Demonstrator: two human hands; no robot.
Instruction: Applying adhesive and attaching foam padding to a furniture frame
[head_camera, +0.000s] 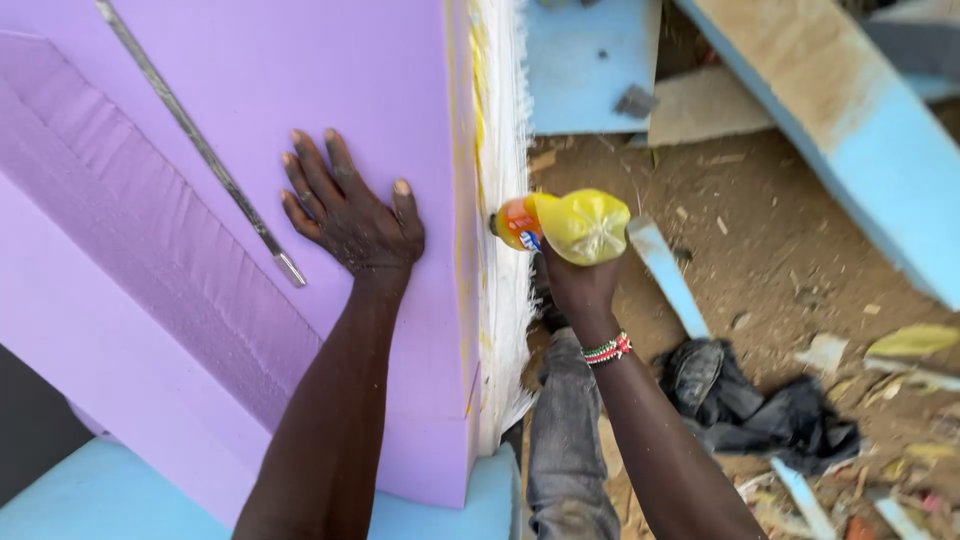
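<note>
At the bottom edge lies a light blue foam slab (100, 495), and on it rests a thick purple foam block (300, 70) that fills the left half of the view. Its right side face carries a white fibrous layer (505, 150) with yellow stains along the seam. A long thin metal strip (200, 145) lies diagonally on the top of the purple block.

The left hand (350, 215) lies flat on the purple foam, fingers spread wide and pointing away from the person, holding nothing; it is just beside the lower end of the metal strip, not touching it. The right hand (580, 275) is closed around a yellow squeeze bottle (575, 225), and the orange tip of the bottle points left and touches the white layer on the side of the block. On the right wrist sits a beaded bracelet (607, 348).

Below the right arm is the person's leg in grey trousers (565, 440). Further away is bare dirt ground (780, 240) with scraps, a dark bundle of cloth (760, 410), and more blue foam pieces (860, 130).
</note>
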